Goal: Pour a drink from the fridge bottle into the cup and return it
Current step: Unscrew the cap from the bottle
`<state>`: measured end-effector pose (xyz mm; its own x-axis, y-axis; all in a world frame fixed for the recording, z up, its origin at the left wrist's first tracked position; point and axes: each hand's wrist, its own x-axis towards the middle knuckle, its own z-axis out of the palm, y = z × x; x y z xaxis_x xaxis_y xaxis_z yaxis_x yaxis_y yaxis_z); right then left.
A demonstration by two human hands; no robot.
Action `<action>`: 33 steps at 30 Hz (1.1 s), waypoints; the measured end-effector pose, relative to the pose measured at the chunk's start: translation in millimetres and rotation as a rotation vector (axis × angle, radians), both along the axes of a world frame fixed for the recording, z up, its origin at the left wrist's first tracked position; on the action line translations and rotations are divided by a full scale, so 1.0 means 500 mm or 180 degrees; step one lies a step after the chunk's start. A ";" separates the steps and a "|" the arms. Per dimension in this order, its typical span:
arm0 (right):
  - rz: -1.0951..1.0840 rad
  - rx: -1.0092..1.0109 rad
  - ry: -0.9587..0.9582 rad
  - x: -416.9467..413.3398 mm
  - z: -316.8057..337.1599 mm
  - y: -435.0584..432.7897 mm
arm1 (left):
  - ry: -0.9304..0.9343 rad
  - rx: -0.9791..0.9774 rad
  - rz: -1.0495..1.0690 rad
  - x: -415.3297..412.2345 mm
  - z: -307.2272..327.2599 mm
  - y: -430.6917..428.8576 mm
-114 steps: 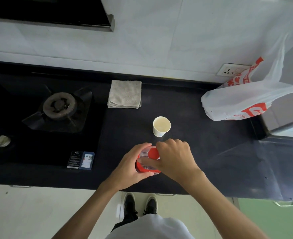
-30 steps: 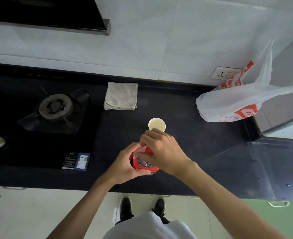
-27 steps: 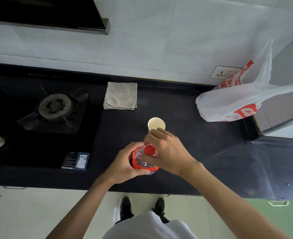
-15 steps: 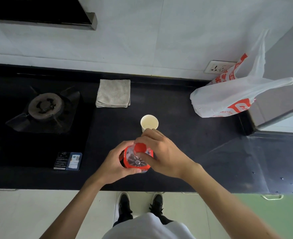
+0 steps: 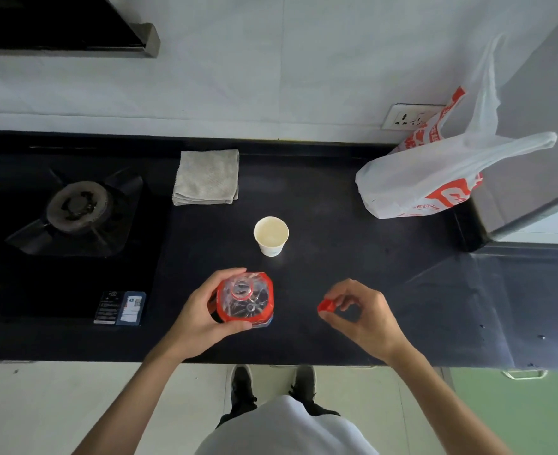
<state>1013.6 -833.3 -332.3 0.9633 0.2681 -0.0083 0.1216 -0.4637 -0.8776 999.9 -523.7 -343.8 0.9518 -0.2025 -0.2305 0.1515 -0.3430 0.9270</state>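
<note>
head view: bottle [image 5: 246,302], clear with red label, upright on black counter [image 5: 353,264], mouth uncapped; left hand [image 5: 202,318] wrapped round its side; right hand [image 5: 358,315] pinching red cap [image 5: 326,305] just right of bottle; paper cup [image 5: 271,235] behind bottle, apart; folded cloth [image 5: 207,177]; plastic bag [image 5: 435,182]; gas burner [image 5: 75,205]

red cap [image 5: 326,305], cream cup [image 5: 271,235], black counter [image 5: 336,257]
</note>
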 end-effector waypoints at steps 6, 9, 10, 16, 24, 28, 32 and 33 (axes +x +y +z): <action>0.0047 -0.0484 0.0302 -0.004 -0.114 -0.070 | 0.0001 0.0079 0.0088 -0.003 0.004 -0.006; 0.0011 -0.0456 0.0356 -0.004 -0.146 -0.090 | 0.0023 0.0069 0.0167 -0.004 0.005 -0.014; -0.0017 -0.0420 0.0351 -0.004 -0.156 -0.096 | 0.0029 0.0070 0.0197 -0.006 0.005 -0.017; -0.0155 -0.0862 0.0175 -0.007 -0.201 -0.127 | -0.0005 0.0016 0.0352 -0.006 0.014 -0.029; -0.0184 -0.1035 0.0079 -0.007 -0.211 -0.142 | -0.0078 0.0113 0.0394 0.009 0.023 -0.025; -0.0540 -0.0777 -0.0083 0.011 -0.195 -0.119 | -0.0066 0.0195 0.0279 0.019 0.019 -0.012; -0.0725 -0.0276 -0.0020 0.074 -0.151 -0.039 | -0.0121 0.0317 0.0171 0.031 0.009 0.006; -0.0643 -0.0185 -0.0006 0.092 -0.143 -0.012 | -0.0142 0.0333 0.0166 0.035 0.008 0.011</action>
